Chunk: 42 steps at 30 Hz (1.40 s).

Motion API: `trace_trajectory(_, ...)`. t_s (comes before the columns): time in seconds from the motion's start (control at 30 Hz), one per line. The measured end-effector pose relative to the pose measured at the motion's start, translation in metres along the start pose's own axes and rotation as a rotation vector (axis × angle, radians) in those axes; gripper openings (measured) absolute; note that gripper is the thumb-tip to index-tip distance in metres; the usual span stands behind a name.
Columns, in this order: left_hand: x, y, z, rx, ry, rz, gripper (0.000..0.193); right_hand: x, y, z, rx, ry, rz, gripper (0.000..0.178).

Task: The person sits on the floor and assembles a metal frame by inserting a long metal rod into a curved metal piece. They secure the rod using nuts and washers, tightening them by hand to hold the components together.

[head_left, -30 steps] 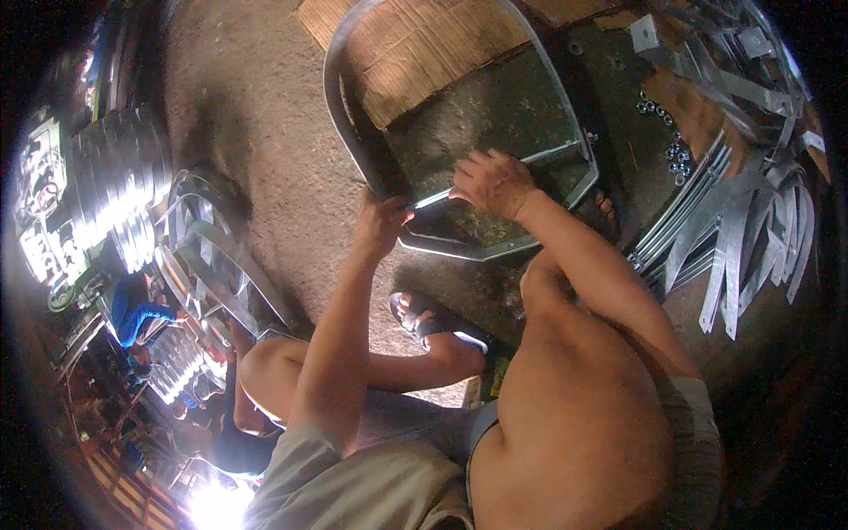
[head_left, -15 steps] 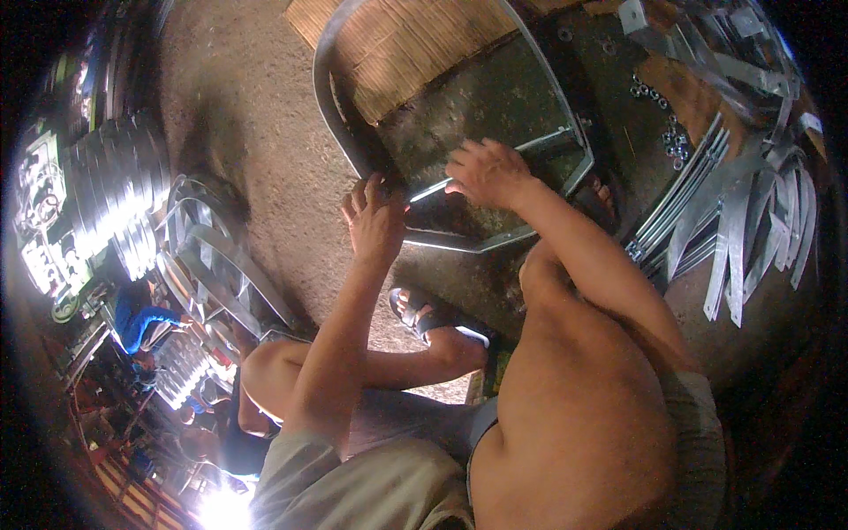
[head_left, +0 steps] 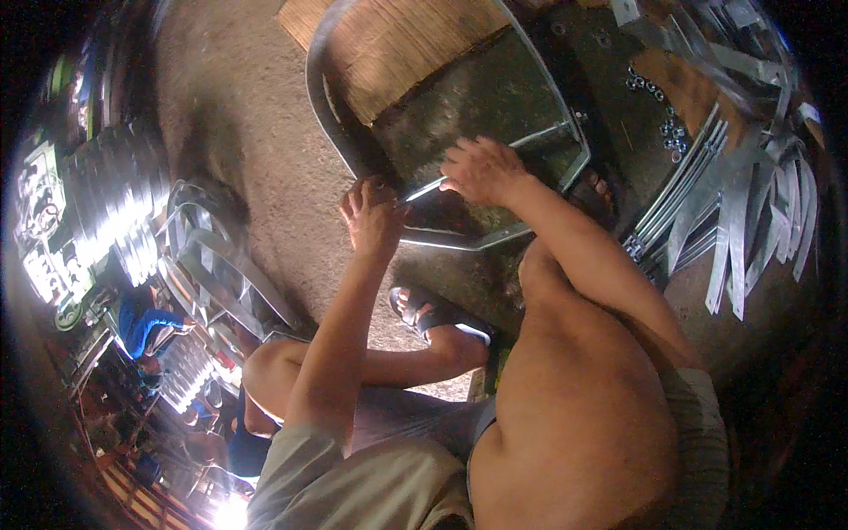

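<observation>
Half-curled, your right hand (head_left: pixel 484 170) lies over the thin metal rod (head_left: pixel 543 135) that crosses the bent metal frame (head_left: pixel 446 239), covering the rod's middle; whether the fingers pinch it cannot be told. Your left hand (head_left: pixel 374 216) sits at the frame's left side, at the rod's near end, fingers bent, its hold hidden behind the knuckles.

Closest to you, your bare right leg (head_left: pixel 574 397) rises just beside the frame's lower right corner, with your right forearm passing above it. Your sandalled left foot (head_left: pixel 422 311) rests on the concrete floor (head_left: pixel 252 115), on the near side of the frame, and toes (head_left: pixel 601 184) show just outside its right corner.

The frame lies in front of you, its far curve over a corrugated cardboard sheet (head_left: pixel 424 57). To its right, well apart from your hands, are a scatter of hex nuts (head_left: pixel 673 140), a bundle of metal rods (head_left: pixel 676 190) and a fan of flat metal strips (head_left: pixel 738 216).

Off to your left, bent metal bars (head_left: pixel 212 243) lie heaped near a stack of curved metal pieces (head_left: pixel 115 194); farther back, a person in blue (head_left: pixel 140 322) bends beside more metal.
</observation>
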State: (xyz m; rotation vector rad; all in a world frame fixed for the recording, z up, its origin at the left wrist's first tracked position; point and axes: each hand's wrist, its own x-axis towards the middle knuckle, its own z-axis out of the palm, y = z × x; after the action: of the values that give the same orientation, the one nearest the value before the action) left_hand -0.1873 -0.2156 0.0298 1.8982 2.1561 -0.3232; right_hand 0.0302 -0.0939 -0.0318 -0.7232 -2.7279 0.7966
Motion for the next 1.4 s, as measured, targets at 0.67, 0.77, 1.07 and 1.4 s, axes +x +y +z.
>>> trace_trajectory(0.67,0.002,-0.007,-0.005,-0.072,0.026,0.044,0.036,0.000,-0.001,0.002,-0.024,0.031,0.005,0.029)
trace_trajectory(0.77,0.001,-0.011,0.001,-0.024,0.005,0.077,0.039,0.000,-0.001,0.001,-0.023,0.021,0.009,0.029)
trace_trajectory(1.07,0.003,-0.015,0.001,-0.015,0.027,0.080,0.043,0.002,0.000,-0.003,-0.001,-0.074,0.016,0.030)
trace_trajectory(1.4,0.000,-0.004,0.002,0.148,0.099,0.172,0.028,0.002,-0.001,-0.001,-0.020,-0.017,0.002,0.028)
